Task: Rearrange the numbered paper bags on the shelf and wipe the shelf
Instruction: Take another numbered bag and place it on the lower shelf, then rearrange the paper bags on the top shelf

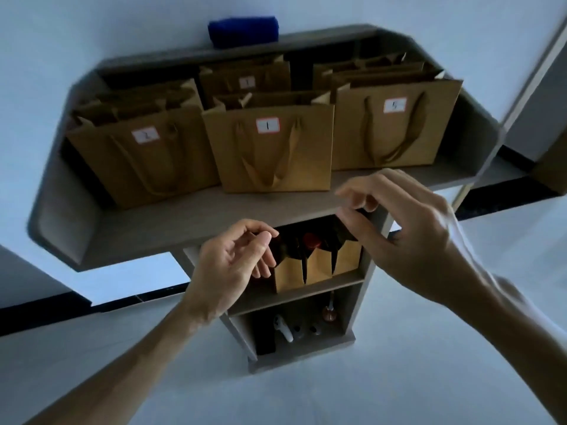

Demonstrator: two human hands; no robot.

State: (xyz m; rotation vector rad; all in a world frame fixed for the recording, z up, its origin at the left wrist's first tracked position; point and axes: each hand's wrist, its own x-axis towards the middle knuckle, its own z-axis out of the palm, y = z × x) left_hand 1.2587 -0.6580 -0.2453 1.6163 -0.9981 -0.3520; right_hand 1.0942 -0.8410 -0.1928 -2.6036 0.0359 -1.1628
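Both hands hover in front of the shelf (171, 222), empty: the left hand (233, 259) is loosely curled with thumb and fingers apart, and the right hand (408, 228) is spread in a wide pinch, gripping nothing. The numbered bags stand on the top board in two rows. In front, bag 2 (144, 154) is at left, bag 1 (270, 148) in the middle and touching or overlapping bag 2, and a third bag (395, 124) at right whose label is blurred, perhaps a 4 or 5. A rear bag (245, 78) stands behind bag 1, and more bags seem stacked behind the left and right ones. The main hazard is toppling: the bags look light and tall, are packed close, and their slack handles (270, 167) hang down the front, so a finger could snag a loop and drag a neighbour off the front edge, which has no lip. Lifting a front bag by one side could also tip the rear bag. The cloth (244, 30), blue and folded, rests on the ledge above and behind the bags, so reaching for it means passing over their open tops. The board is grey, wood-grained and matt, with raised ends. Below it a narrow column holds more brown bags (316, 268) and small objects (294, 329) lower down. The room is dim, with pale walls, a pale floor and a dark skirting (46, 314).
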